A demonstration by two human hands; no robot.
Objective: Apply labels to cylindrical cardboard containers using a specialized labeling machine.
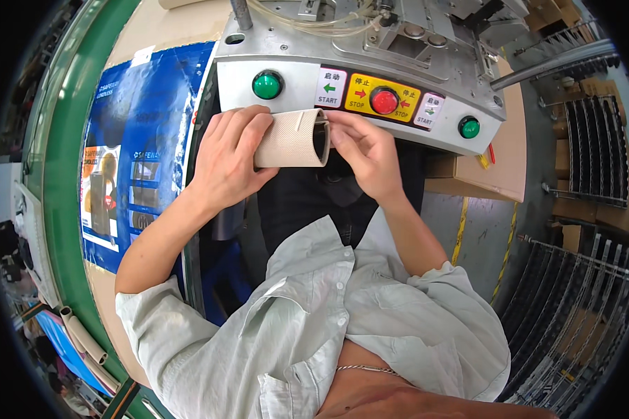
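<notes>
A beige tube with a woven-looking surface (290, 145) lies crosswise between my hands, just in front of a metal machine. Its right end is open and shows a dark inside, with a small slit near the upper rim. My left hand (232, 152) is wrapped over the tube's left end, fingers on top and thumb below. At the open end, my right hand (367, 152) pinches the rim between thumb and fingers. Close behind the tube is the machine's front panel (297, 77), with a green button (267, 84) above my left hand and a red button (384, 100) above my right.
Metal fixtures and clear hoses (314, 12) top the machine. A second green button (469, 126) sits at its right end. Blue printed cardboard (164, 91) covers the bench at left. A cardboard box (493, 167) stands at right, beyond it wire racks (597, 150).
</notes>
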